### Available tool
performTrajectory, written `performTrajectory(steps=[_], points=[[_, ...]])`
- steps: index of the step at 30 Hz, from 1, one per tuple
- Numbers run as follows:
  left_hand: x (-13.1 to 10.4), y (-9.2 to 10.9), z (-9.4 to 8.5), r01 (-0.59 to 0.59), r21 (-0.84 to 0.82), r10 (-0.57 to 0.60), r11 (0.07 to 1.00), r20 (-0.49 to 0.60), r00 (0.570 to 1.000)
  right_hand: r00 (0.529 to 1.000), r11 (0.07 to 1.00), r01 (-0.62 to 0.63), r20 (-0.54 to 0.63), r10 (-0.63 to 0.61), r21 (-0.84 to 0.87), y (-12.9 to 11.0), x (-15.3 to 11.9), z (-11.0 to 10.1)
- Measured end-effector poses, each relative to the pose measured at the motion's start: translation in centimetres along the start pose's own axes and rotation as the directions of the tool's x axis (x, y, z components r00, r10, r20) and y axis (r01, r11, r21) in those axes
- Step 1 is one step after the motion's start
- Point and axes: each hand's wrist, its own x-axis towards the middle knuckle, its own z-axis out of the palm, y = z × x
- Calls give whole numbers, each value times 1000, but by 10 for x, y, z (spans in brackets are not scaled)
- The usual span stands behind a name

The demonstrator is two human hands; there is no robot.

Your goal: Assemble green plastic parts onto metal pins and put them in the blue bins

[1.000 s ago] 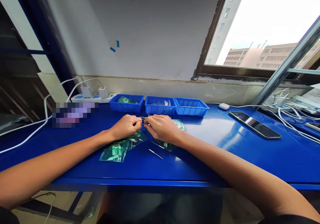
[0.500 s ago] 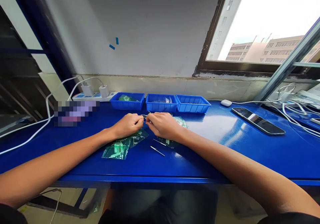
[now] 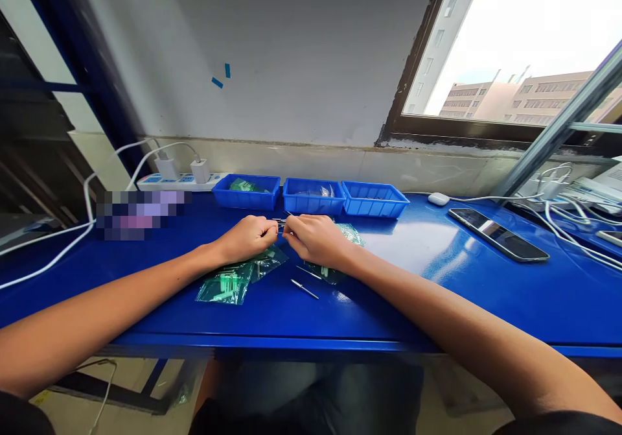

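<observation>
While the left hand [image 3: 250, 238] and right hand [image 3: 317, 244] pinch thin metal pieces [image 3: 280, 225] (how many is unclear), these run roughly crosswise between them, near both; a loose pin [image 3: 304, 289] slants bodyward of the right hand.

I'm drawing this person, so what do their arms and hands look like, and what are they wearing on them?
The left hand and right hand wear no gloves. Both forearms are bare, with no watch or bracelet showing. Dark sleeves peek in at the bottom corners.
</observation>
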Motion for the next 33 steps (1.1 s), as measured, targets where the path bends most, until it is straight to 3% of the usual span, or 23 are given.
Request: performTrajectory(steps=[18, 25, 33], points=[[2, -1, -1, 37, -3, -37, 999, 36, 999, 999, 998, -14, 47, 12, 55, 1, 1, -3], [1, 0, -1, 39, -25, -37, 999, 46, 998, 999, 999, -34, 9, 33, 26, 2, 1, 0], [-2, 7, -5, 98, -150, -107, 984, -57, 993, 989, 990, -144, -38, 144, 12, 4, 1, -5]])
